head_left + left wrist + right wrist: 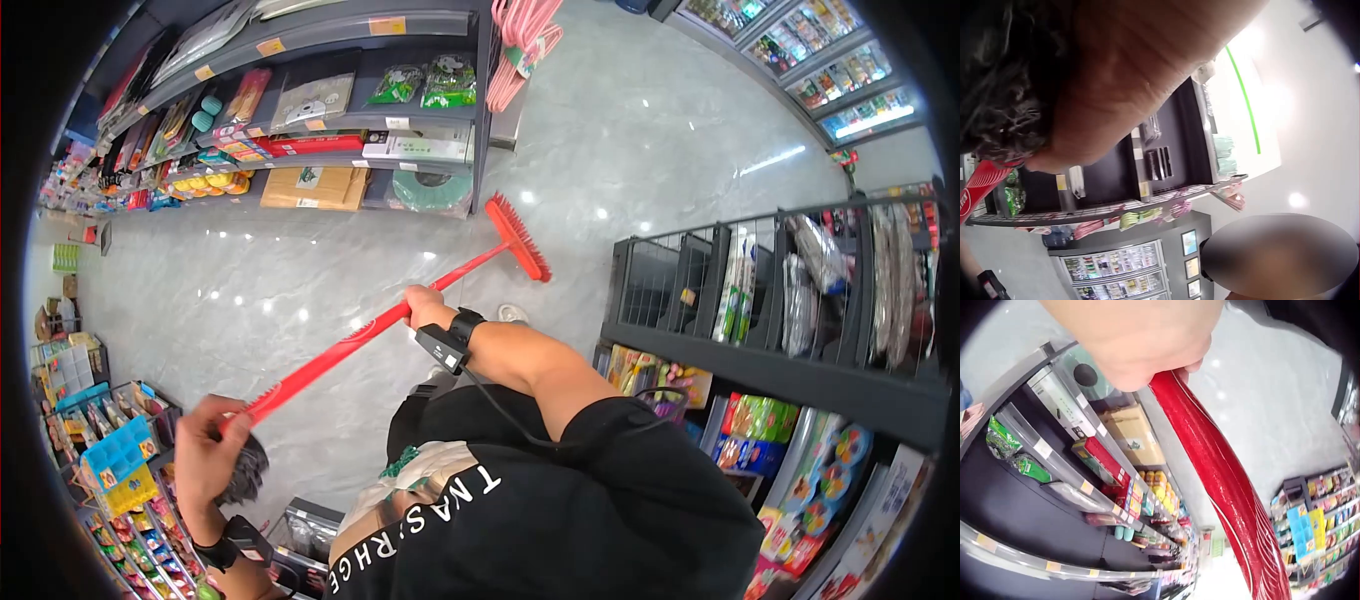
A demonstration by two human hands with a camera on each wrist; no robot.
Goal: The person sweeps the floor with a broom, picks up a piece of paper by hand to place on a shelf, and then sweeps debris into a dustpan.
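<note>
A long-handled brush with a red bristled head (517, 240) slants across the head view, its head low near the grey floor. My right hand (425, 305) grips the red handle (345, 350) partway along; the right wrist view shows the fingers of this hand (1147, 350) wrapped round the handle (1216, 469). At the handle's upper end, my left hand (210, 445) curls its thumb and fingers round it. A dark, crinkled thing (245, 470) hangs beside the left palm, large in the left wrist view (1010, 94); what it is I cannot tell.
Stocked shelves (330, 145) stand beyond the handle, with pink hangers (520, 45) at their end. On the right is a wire-sided rack (680, 340) of packaged goods. A snack display (130, 520) stands at lower left. A person (1279, 262) appears in the left wrist view.
</note>
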